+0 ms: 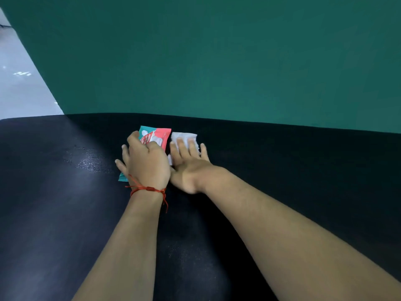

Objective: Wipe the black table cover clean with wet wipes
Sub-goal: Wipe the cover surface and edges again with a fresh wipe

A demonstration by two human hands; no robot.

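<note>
A plain green wall [217, 61] rose behind the far edge of the table. A strip of pale glossy floor [19, 83] showed at the far left. A thin red string bracelet [149, 189] circled the left wrist, with a loose end trailing toward the near side. Both bare forearms reached in from the near side and hid parts of the surface.

A flat teal-and-red plastic wipe packet [156, 135] lay near the far edge, about midway across, and was largely covered by the left hand [147, 164]. Its far end stuck out beyond the knuckles, and one teal corner peeked out on the near left by the wrist. The left hand gripped the wipe packet with forefinger and thumb curled over it, the other fingers spread to the left.

Just right of the packet, a crumpled white wet wipe [184, 136] lay on the smooth matt black table cover [303, 170]. The right hand [191, 168] rested flat on the wipe, fingers straight and slightly apart, pressing it down. The wipe's far edge showed beyond the fingertips, and the little finger lay past its right edge.

The cover filled the whole near half of the view. A shiny wet patch [89, 159] glistened just left of the left hand, and the left side of the cover carried a greyish sheen.
</note>
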